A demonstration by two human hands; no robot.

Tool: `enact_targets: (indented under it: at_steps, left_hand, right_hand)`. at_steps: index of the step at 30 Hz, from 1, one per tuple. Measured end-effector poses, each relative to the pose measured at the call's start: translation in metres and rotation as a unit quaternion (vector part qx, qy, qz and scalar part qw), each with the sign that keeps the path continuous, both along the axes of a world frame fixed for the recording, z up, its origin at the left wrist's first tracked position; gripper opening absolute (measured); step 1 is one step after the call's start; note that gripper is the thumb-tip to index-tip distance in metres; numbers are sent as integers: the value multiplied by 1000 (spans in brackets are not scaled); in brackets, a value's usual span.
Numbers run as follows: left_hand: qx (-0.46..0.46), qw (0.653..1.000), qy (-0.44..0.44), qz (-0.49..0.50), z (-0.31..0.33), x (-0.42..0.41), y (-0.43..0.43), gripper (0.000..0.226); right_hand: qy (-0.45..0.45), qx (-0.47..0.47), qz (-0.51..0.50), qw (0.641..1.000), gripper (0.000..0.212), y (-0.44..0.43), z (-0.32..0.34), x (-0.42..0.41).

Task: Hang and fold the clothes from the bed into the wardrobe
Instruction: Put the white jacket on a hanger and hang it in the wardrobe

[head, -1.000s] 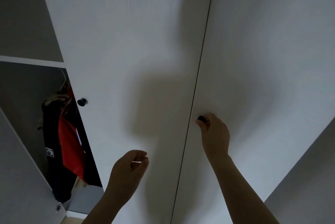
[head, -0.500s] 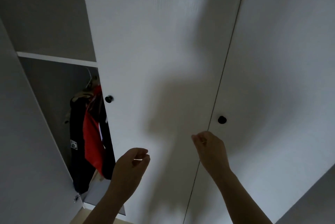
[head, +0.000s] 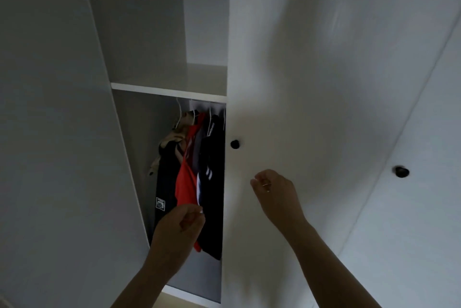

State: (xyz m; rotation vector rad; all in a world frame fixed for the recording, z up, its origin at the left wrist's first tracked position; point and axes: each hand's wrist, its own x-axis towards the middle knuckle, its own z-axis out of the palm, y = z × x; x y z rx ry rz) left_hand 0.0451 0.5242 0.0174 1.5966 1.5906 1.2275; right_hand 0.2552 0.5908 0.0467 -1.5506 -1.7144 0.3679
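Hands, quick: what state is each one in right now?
Left hand: open, fingers loosely curled, holding nothing.
Right hand: open, fingers loosely curled, holding nothing.

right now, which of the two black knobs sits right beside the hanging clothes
The left knob, directly beside the hanging clothes; the other knob is far right, away from them.

Two bare forearms (head: pixel 331 258) in shot, uncovered right down to the bottom edge. Left hand (head: pixel 178 226) and right hand (head: pixel 277 195) bare too. Right hand's fingers (head: pixel 265 185) show a small pale ring-like glint; too dim to confirm.
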Motion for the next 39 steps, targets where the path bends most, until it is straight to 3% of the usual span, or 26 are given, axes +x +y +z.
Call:
enact_targets:
  at_steps: [21,25,32,39]
  left_hand:
    - [7,1000,5,-15,21,-70,114,10]
    - [8,998,-29,-58,17,-69,126,18]
    - [-35,988,-78,-125,10,-80,145,13]
    - [-52,968,-132,-209,-13,-81,132,14]
  right_hand:
    - [-51,55,-34,997,34,108,4,-66]
    - [-46,59,-56,996,28,103,6,-71]
    - [-14,83,-125,989,14,57,4,-89]
    - [16,106,-214,971,13,-6,-4,-106]
